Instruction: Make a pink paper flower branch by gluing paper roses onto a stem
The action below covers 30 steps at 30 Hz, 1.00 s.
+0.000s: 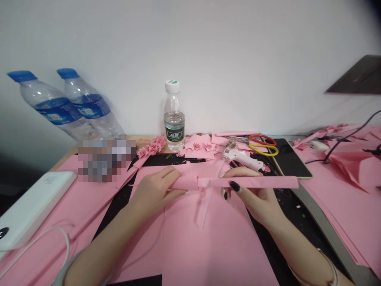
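Observation:
My left hand (156,190) grips the rolled end of a long folded strip of pink paper (247,182). My right hand (247,194), with dark painted nails, pinches the same strip further along. A narrow pink paper ribbon (204,208) hangs down from the strip. Beneath both hands lies a large sheet of pink paper (208,250). A white hot glue gun (241,158) rests just beyond my right hand, and its tip is hidden behind my fingers.
Scissors with red and yellow handles (262,145) lie on a black board (293,159). Pink paper roses (151,146) and scraps sit along the back. Plastic water bottles (174,117) stand by the wall. A white power bank (29,206) lies at left.

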{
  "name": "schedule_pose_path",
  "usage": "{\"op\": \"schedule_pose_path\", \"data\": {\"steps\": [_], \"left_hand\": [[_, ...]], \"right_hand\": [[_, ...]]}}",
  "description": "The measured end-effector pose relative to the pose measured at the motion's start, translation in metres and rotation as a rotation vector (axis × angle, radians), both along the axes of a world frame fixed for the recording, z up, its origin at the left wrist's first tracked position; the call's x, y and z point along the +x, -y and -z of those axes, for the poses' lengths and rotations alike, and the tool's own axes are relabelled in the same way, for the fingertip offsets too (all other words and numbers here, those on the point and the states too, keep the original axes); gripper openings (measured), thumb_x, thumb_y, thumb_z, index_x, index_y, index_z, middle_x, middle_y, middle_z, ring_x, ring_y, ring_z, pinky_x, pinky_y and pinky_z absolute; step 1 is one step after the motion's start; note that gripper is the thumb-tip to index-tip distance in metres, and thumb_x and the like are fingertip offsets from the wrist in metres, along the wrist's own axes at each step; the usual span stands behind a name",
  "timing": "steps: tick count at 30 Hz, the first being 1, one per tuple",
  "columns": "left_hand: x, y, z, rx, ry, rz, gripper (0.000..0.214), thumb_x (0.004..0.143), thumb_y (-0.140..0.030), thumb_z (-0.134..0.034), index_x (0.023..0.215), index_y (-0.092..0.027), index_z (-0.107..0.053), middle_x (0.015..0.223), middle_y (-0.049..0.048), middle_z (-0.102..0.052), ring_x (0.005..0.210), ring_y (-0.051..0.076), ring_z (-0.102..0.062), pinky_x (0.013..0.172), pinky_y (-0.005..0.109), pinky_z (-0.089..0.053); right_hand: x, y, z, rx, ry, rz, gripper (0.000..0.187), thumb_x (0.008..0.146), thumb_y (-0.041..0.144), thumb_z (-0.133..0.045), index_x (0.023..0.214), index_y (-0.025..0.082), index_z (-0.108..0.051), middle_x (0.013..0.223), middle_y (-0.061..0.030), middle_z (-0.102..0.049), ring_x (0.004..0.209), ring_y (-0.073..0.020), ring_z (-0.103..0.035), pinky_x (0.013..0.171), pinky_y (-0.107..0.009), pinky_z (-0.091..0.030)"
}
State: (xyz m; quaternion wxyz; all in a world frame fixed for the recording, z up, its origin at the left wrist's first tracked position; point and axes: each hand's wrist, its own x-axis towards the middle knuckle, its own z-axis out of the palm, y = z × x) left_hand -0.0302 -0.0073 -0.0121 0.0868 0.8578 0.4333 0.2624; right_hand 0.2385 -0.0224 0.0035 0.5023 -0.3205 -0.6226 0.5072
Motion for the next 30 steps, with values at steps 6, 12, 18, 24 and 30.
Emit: {"op": "schedule_pose_path", "data": {"steps": [6,12,18,24,30], "left_hand": [[0.001,0.002,-0.002,-0.042,-0.034,-0.023,0.029,0.098,-0.041,-0.048,0.104,-0.019,-0.065,0.098,0.0064,-0.074,0.080,0.022,-0.069,0.064,0.028,-0.048],[0.001,0.001,0.001,-0.017,-0.044,-0.013,0.028,0.098,-0.040,-0.050,0.097,-0.018,-0.067,0.087,0.0055,-0.075,0.071,0.021,-0.067,0.061,0.028,-0.045],[0.002,0.001,0.006,-0.011,-0.085,-0.002,0.032,0.098,-0.044,-0.049,0.087,-0.018,-0.064,0.076,0.0038,-0.071,0.063,0.019,-0.061,0.056,0.026,-0.038],[0.009,0.005,-0.001,-0.147,-0.126,0.033,0.025,0.098,-0.040,-0.051,0.092,-0.018,-0.061,0.084,0.0035,-0.072,0.068,0.019,-0.064,0.058,0.025,-0.038],[0.018,0.012,-0.005,-0.242,-0.222,0.003,0.021,0.097,-0.036,-0.052,0.090,-0.017,-0.058,0.087,0.0052,-0.072,0.069,0.021,-0.066,0.056,0.026,-0.039]], "right_hand": [[0.005,-0.003,0.006,0.000,-0.045,0.006,0.018,0.096,0.030,-0.061,0.108,0.025,-0.074,0.086,-0.0039,-0.067,0.066,-0.0143,-0.062,0.061,-0.030,-0.051],[0.003,-0.003,0.007,-0.014,-0.048,-0.009,0.018,0.097,0.027,-0.060,0.106,0.024,-0.075,0.081,-0.0034,-0.068,0.067,-0.0151,-0.063,0.063,-0.031,-0.051],[-0.001,-0.002,0.008,-0.052,0.023,-0.030,0.020,0.098,0.026,-0.058,0.111,0.024,-0.073,0.079,-0.0023,-0.067,0.072,-0.0144,-0.064,0.068,-0.029,-0.053],[-0.003,0.000,0.012,-0.079,0.044,-0.039,0.017,0.098,0.026,-0.059,0.108,0.024,-0.073,0.080,-0.0011,-0.068,0.072,-0.0125,-0.065,0.069,-0.027,-0.054],[-0.011,0.004,0.016,-0.101,0.034,-0.055,0.018,0.098,0.026,-0.058,0.108,0.025,-0.073,0.083,-0.0010,-0.070,0.073,-0.0127,-0.067,0.071,-0.027,-0.055]]}}
